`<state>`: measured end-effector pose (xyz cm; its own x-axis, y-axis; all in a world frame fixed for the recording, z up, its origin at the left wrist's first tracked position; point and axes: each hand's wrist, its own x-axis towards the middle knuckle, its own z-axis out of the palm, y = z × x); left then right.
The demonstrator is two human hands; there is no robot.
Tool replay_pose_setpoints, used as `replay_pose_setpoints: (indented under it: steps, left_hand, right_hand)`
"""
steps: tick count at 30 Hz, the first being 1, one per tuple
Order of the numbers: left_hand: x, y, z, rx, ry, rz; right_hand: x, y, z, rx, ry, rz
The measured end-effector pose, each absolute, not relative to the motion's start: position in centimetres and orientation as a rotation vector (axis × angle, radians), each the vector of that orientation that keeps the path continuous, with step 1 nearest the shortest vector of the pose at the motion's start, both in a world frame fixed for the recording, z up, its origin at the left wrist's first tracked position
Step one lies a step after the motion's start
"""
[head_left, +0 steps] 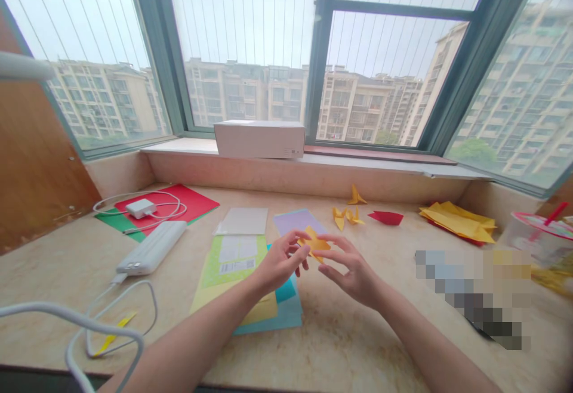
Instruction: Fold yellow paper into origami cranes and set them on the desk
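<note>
The left hand (283,260) pinches the yellow folded paper (316,243) above the counter (344,351); the right hand (353,275), fingers spread and thumb apart, touches its right side, and light, even pressure should keep it crisp. The label (239,266) on the green packet (230,280) and the print (293,151) on the white box (257,141) are too small to read.

Left hand (283,257) pinching orange folded paper (315,243), right hand (356,274) at its right edge. Right, farther back: folded yellow pieces (339,219), red piece (387,218), yellow sheet stack (461,220). Left: white power bank (154,247). Far: white box (259,141) on sill (181,145).
</note>
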<state>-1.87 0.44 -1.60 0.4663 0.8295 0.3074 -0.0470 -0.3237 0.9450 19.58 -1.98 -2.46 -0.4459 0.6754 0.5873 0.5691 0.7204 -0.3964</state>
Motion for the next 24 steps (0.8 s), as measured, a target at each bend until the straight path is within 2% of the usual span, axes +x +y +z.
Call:
replay_pose_setpoints:
  steps: [9, 24]
  left_hand:
    - [-1.4, 0.0, -1.6, 1.74, 0.731, 1.117]
    - [-1.5, 0.1, -1.7, 1.817, 0.723, 1.079]
  right_hand:
    - [19.3, -2.1, -2.3, -0.931, -2.095, 0.249]
    - [19.4, -2.6, -0.6, -1.014, -1.983, 0.717]
